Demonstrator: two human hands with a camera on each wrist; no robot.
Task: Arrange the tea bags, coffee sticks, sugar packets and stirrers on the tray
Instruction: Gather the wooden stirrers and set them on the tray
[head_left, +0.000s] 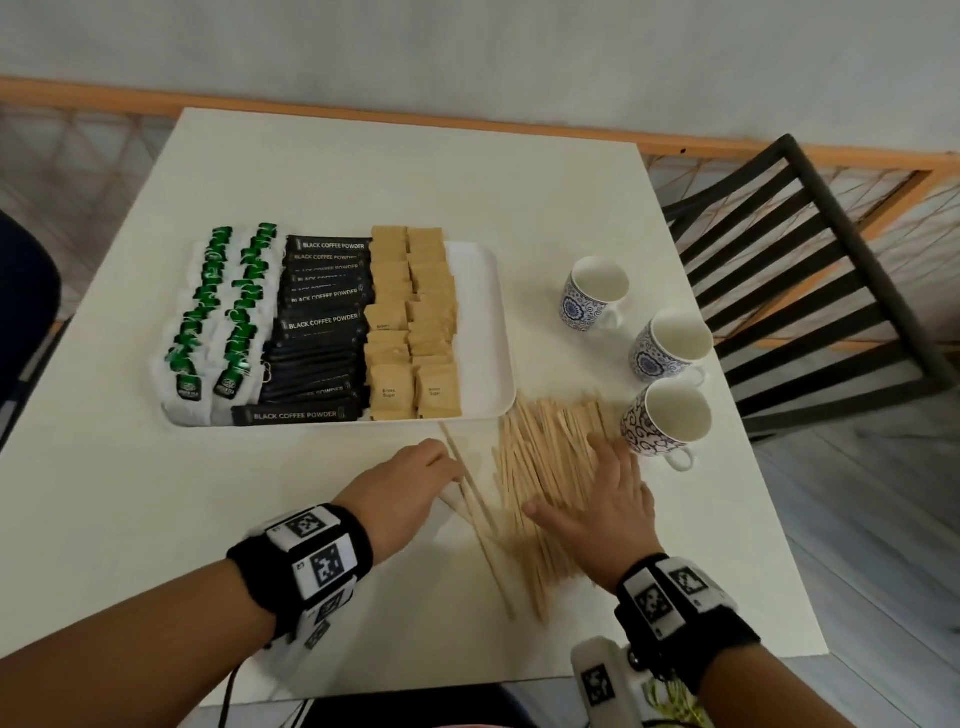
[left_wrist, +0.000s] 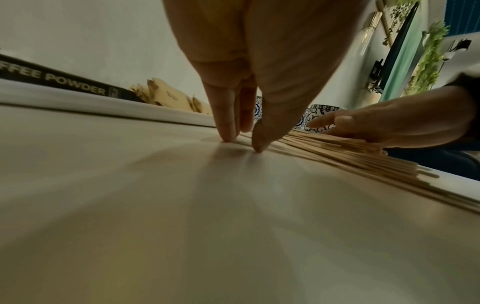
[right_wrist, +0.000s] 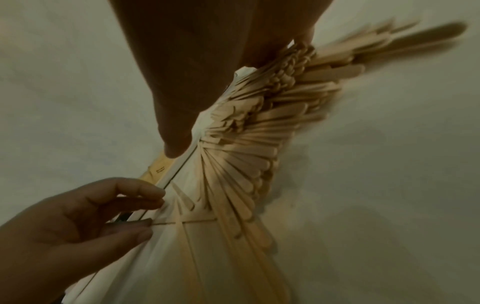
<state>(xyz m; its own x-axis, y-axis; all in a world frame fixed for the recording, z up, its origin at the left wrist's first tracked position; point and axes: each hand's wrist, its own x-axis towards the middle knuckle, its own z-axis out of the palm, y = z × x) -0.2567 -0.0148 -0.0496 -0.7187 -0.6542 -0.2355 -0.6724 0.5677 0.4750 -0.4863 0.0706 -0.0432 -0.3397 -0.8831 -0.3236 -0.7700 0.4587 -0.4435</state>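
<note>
stirrers: the wooden stirrers (head_left: 550, 483) lay in a loose fan on the table (head_left: 260, 493), just near of the tray's (head_left: 480, 322) near-right corner, not on it yet.
long axis: most ran near-to-far, leaning a bit toward the far right; a couple of strays (head_left: 470, 488) sat off to the left of the main pile, angled the same way.
right hand: the right hand (head_left: 613, 504) lay flat on top of the pile, fingers straight and spread, pointing far. Pressing, not gripping, as far as I could see.
left hand: the left hand (head_left: 415, 483) was at the left edge, fingertips (left_wrist: 228, 131) down on the table right by the strays. Fingers were fairly straight and close together, nothing held.
which hand is nearer: the right one was already on the bulk, the left one nearest the loose ones.
free slot: the tea bags (head_left: 218, 317), coffee sticks (head_left: 322, 322) and sugar packets (head_left: 410, 322) filled the tray left to right, leaving a bare strip on the right side, just far of the pile.
my guess: squeeze the fan into a bundle between both hands first, since the strip runs the same way as the sticks.
watch out: the nearest cup (head_left: 667, 421) was touching or almost touching the right fingertips.
</note>
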